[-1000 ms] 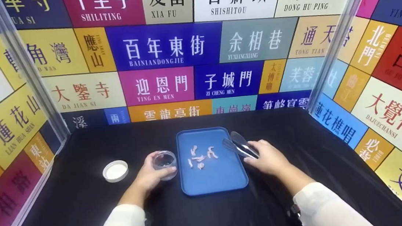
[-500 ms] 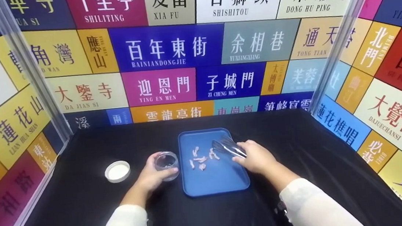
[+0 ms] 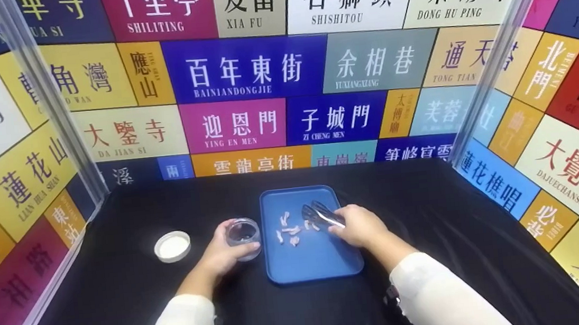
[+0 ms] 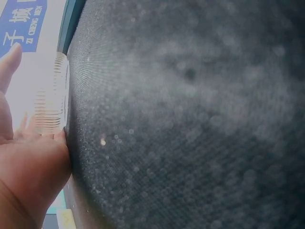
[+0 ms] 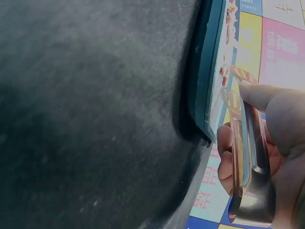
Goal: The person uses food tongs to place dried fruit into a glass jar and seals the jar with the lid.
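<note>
Lid [image 3: 172, 246] off; your left grip [image 3: 222, 251] holds jar [image 3: 246, 241], your right grip [image 3: 362, 225] tongs [image 3: 322, 215]; pieces [image 3: 292, 230] remain on tray [image 3: 314, 263].

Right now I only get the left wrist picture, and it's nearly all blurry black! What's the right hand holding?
Observer: The right hand is holding metal tongs.
Operator: Cool! What are the tongs pointing at?
Observer: Their tips are by some small pale pieces on a blue tray. I can't tell if they touch any.
Operator: And past the jar, on the side away from the tray, is there anything?
Observer: Yes, a round white lid lies on the black cloth, to the left of the jar.
</note>
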`<state>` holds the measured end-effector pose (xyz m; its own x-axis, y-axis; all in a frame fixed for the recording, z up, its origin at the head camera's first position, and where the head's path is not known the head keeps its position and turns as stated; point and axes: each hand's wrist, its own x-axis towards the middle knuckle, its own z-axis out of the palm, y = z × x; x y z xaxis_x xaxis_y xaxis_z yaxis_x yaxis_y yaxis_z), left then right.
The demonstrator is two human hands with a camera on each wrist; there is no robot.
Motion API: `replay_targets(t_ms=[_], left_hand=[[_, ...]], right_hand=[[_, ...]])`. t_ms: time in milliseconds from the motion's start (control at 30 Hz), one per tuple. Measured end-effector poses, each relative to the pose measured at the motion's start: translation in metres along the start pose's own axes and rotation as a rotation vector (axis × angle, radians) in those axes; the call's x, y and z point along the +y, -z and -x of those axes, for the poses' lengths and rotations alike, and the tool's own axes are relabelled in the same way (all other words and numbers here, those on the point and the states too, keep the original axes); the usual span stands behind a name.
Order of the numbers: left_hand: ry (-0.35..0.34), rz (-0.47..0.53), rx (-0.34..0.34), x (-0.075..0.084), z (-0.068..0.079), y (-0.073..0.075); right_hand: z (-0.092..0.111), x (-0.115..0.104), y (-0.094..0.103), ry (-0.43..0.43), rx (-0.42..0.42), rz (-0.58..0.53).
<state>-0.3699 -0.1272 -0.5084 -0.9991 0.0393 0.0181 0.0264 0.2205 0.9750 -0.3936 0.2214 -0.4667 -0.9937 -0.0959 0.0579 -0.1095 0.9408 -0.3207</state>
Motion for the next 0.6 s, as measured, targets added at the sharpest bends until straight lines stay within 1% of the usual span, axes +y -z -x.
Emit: replay_targets(t_ms=[67, 267, 600], left_hand=[[0.002, -0.029, 0.011, -0.001, -0.001, 0.000], [0.013, -0.030, -0.001, -0.001, -0.001, 0.000], [0.019, -0.037, 0.002, -0.001, -0.001, -0.001]], right_hand=[[-0.002, -0.002, 0.000, -0.004, -0.005, 0.006], [-0.005, -0.005, 0.000, -0.011, 0.001, 0.009], [-0.003, -0.013, -0.001, -0.002, 0.016, -0.001]])
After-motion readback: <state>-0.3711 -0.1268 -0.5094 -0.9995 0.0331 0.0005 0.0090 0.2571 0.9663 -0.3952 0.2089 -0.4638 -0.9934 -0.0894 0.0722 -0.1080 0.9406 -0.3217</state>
